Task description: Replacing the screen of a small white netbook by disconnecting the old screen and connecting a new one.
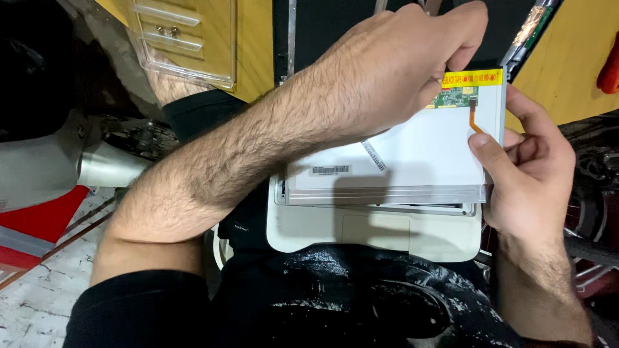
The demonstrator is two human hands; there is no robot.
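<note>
1. White screen panel (419, 154) lies face down on the white laptop base (361, 232) in the person's lap, its long axis running from 9 to 3 o'clock.
2. Left hand (393, 64) reaches across to the panel's 1 o'clock corner, fingers pinched shut at the yellow strip (474, 78) (grip partly hidden).
3. Right hand (525, 174) clamps the 3 o'clock edge, thumb on top near the orange ribbon cable (474, 119).

A white panel (412, 158) is seen, edged at the top by a yellow strip (472, 78) above a green circuit board (456, 96) and an orange ribbon cable (474, 116). A white laptop base (374, 235) is shown below it, over black, glossy cloth (361, 296). Yellow boards (570, 71), a clear plastic tray (187, 38) and a red surface (39, 222) are seen around.
</note>
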